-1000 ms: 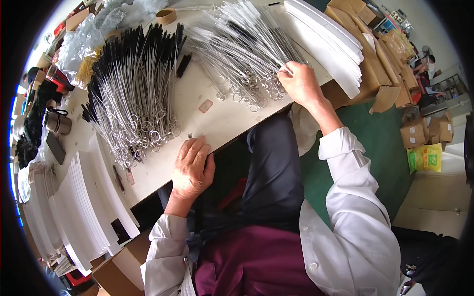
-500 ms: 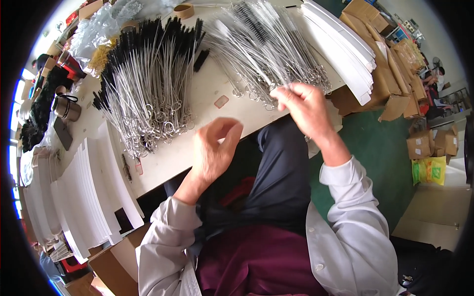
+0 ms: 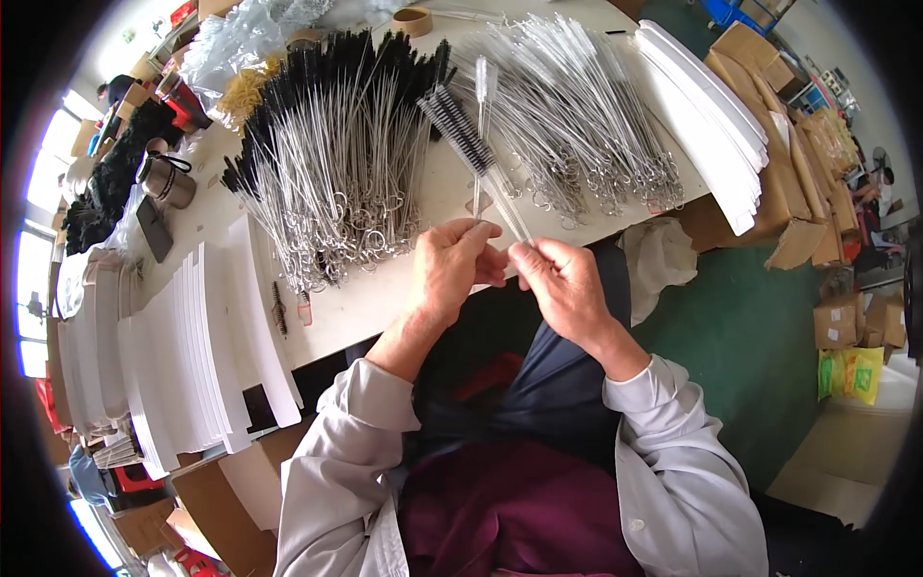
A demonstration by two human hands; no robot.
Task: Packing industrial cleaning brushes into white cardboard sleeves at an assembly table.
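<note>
My left hand (image 3: 448,267) is closed on the wire handle of a white-bristled bottle brush (image 3: 484,87) that points up and away. Close beside it, my right hand (image 3: 567,288) pinches the lower end of a black-bristled bottle brush (image 3: 457,127), which slants up to the left. More thin wires run along the black brush's handle; I cannot tell how many are in the grip. The two brushes cross or nearly meet below their bristles. Beyond the left hand lies a big pile of black-bristled brushes (image 3: 336,144) with ring ends. White-bristled brushes (image 3: 596,115) are heaped to the right.
White curved strips (image 3: 707,125) lie at the table's right end, and more white strips (image 3: 197,346) at the left. A steel cup (image 3: 168,180), a tape roll (image 3: 411,21) and clear plastic bags (image 3: 255,43) stand farther off. Cardboard boxes (image 3: 769,173) are stacked at right.
My right hand has drawn back from the right pile toward the middle with the brushes. My left hand, empty before, has moved beside it and now grips a white-bristled brush.
</note>
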